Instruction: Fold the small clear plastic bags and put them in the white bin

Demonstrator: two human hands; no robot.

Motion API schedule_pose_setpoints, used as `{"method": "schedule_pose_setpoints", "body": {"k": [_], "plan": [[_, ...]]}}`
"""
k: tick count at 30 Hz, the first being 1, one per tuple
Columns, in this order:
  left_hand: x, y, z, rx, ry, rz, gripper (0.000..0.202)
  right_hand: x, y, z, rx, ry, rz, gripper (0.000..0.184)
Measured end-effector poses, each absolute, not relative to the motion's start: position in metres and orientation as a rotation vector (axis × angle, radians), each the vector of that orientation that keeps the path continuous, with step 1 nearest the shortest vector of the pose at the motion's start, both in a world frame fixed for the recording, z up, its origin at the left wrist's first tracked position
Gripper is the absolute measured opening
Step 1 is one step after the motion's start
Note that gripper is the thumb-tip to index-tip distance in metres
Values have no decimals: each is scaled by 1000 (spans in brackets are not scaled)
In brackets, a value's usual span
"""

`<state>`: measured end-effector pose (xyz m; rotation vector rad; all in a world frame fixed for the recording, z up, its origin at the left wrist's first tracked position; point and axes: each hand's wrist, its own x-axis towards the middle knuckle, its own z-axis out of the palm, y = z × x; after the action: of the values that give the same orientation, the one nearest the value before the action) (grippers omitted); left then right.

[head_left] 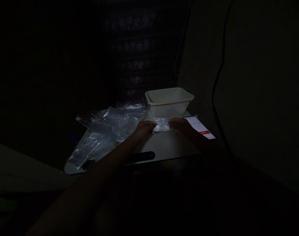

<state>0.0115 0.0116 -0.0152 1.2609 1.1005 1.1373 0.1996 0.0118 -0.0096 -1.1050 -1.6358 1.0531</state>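
Between my two hands, just above or on the small white table (169, 144), is a folded clear plastic bag (162, 124). My left hand (144, 127) pinches its left edge, and my right hand (180, 124) grips the right edge. A loose heap of clear plastic bags (110, 126) spreads over the left part of the table, beside my left forearm. Behind the folded bag stands a cream plastic basin (170, 101); its inside is too dim to make out. The light is poor, so the fingers show only in part.
A lit phone (200, 127) with a timer on its screen lies at the table's right edge, by my right wrist. A dark slot (141, 156) runs along the front edge. A black cable (214, 88) hangs down the wall on the right.
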Motion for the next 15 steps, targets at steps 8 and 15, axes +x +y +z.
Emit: {"method": "schedule_pose_setpoints", "body": {"k": [8,15], "plan": [[15,12,-15,1228,1115,1177,18,196,10,-6,-1214,-1692,936,25],[18,5,-7,1178,1133,1089,14,199,6,-2,-1167,-1731,980,26]]}}
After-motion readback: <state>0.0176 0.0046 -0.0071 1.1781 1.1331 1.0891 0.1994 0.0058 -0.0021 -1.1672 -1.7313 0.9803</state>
